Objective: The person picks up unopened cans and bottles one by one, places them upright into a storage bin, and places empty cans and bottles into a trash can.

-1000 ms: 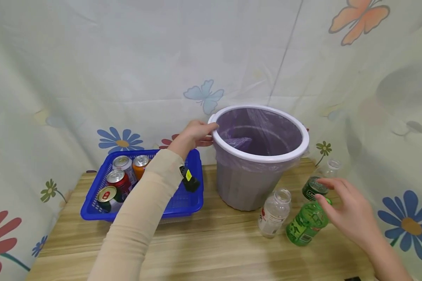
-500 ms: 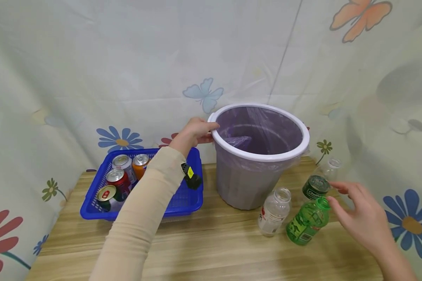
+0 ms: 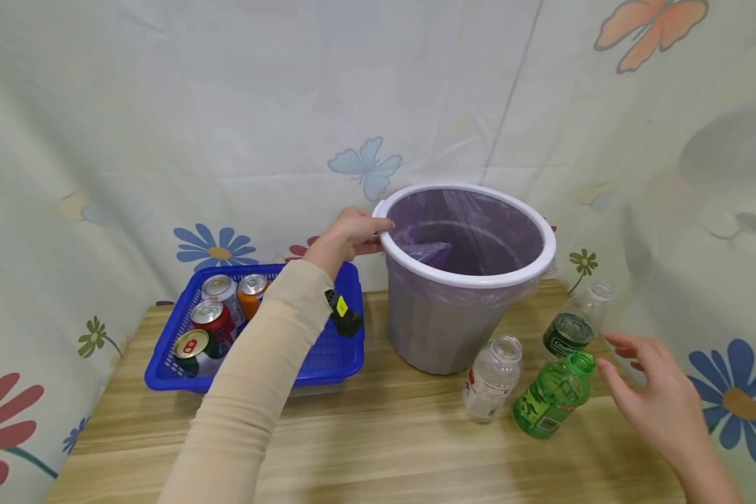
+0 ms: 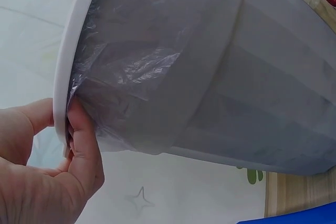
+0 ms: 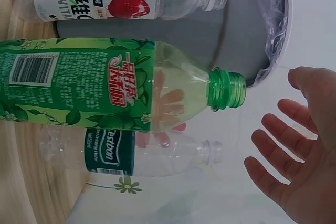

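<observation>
While the left hand (image 3: 351,234) grips the white rim of the grey bin (image 3: 444,329) at its left side, the head view shows the right hand (image 3: 658,399) hanging loose and spread, holding nothing, just right of the green bottle (image 3: 553,397) and not touching it. That grip on the rim looks meant to keep the light bin from shifting. The bin stands at the far middle of the wooden table (image 3: 378,448), lined with a purple bag (image 3: 472,231). Three uncapped bottles stand near its right foot: a clear bottle with a red-and-white label (image 3: 491,380) on the left, the green one beside it, and a clear bottle with a dark green label (image 3: 573,329) farther back. A blue basket (image 3: 327,364) with four cans (image 3: 217,318) sits to the left of the bin, partly behind the beige sleeve (image 3: 258,378).

From the left wrist, the thumb (image 4: 31,124) lies over the rim's top and the fingers (image 4: 84,145) curl beneath it against the bag's folded edge, pinching the rim between them.

From the right wrist, the fingers (image 5: 286,145) are straight and parted, close to the green bottle's open neck (image 5: 227,88) with a clear gap between; the labelled bottles stand just beside each other in front of the bin wall, within easy reach of the hand.
</observation>
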`<state>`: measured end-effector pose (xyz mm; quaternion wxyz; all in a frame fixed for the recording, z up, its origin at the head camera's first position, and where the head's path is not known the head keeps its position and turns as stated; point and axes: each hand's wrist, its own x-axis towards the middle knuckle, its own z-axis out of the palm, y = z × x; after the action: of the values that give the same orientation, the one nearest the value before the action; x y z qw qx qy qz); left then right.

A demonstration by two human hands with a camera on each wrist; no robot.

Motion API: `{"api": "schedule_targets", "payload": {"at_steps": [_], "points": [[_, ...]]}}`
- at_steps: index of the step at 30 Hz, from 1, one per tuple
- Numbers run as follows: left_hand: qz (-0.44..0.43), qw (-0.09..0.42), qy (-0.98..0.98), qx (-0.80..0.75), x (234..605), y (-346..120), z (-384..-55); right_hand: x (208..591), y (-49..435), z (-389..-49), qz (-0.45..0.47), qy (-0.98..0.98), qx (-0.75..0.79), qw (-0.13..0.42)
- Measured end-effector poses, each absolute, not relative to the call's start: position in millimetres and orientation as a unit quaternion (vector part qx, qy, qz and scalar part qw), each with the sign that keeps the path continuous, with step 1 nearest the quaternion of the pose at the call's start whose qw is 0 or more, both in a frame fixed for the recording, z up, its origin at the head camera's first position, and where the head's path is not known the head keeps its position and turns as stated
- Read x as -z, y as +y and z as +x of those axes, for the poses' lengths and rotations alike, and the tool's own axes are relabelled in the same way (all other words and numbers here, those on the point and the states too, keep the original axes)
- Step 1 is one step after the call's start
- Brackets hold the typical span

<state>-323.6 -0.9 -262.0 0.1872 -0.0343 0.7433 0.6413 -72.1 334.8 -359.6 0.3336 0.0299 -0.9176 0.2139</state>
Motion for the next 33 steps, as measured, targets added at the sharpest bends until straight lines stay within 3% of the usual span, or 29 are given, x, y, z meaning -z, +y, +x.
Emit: {"api": "schedule_targets", "payload": {"at_steps": [12,20,33], "points": [[-0.036,0.198,0.752,-0.628,261.7,-4.7,-321.8,379.2,338.9,-66.9,-0.020,-0.920,-0.245,0.305],[-0.040,0.201,0.756,-0.622,261.3,-7.5,-321.3,398.1,340.6,-68.1,-0.006,-0.894,-0.315,0.317],[-0.032,0.201,0.758,-0.619,261.8,-9.2,-319.0,416.3,335.8,-67.1,-0.005,-0.885,-0.368,0.284]]}}
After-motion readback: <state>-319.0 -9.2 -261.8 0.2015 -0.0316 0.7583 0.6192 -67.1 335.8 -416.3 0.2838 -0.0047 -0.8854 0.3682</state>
